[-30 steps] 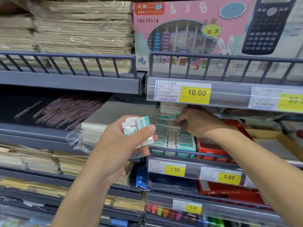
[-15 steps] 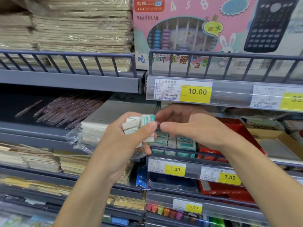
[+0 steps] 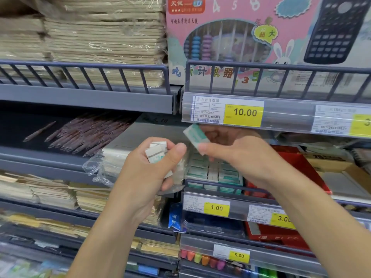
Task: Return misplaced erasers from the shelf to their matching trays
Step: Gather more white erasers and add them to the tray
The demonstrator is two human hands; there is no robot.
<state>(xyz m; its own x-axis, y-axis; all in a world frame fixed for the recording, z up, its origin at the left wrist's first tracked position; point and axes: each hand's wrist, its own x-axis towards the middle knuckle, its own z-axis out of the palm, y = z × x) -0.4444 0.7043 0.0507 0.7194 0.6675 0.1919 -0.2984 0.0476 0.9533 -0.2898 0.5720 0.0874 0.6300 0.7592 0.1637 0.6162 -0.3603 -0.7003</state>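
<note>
teal-sleeved eraser (image 3: 195,138) blurred in right hand (image 3: 239,155) fingers; left hand (image 3: 144,173) around half-hidden erasers (image 3: 157,152)

upper shelf: wrapped notebook stacks (image 3: 104,43) sitting left | pink abacus box (image 3: 230,43) standing right, beside a calculator package (image 3: 337,29) | price tags reading 10.00 (image 3: 244,113), 1.00 (image 3: 216,208), 5.00 (image 3: 239,255) | brown pens (image 3: 88,135) lying in a dark bay | red boxes (image 3: 297,167) sitting right | highlighters (image 3: 202,258) showing at bottom

Shelf price tags (image 3: 245,112) read 10.00; 1.00 (image 3: 216,208); 3.0 (image 3: 282,218); 5.00 (image 3: 239,255).
</note>
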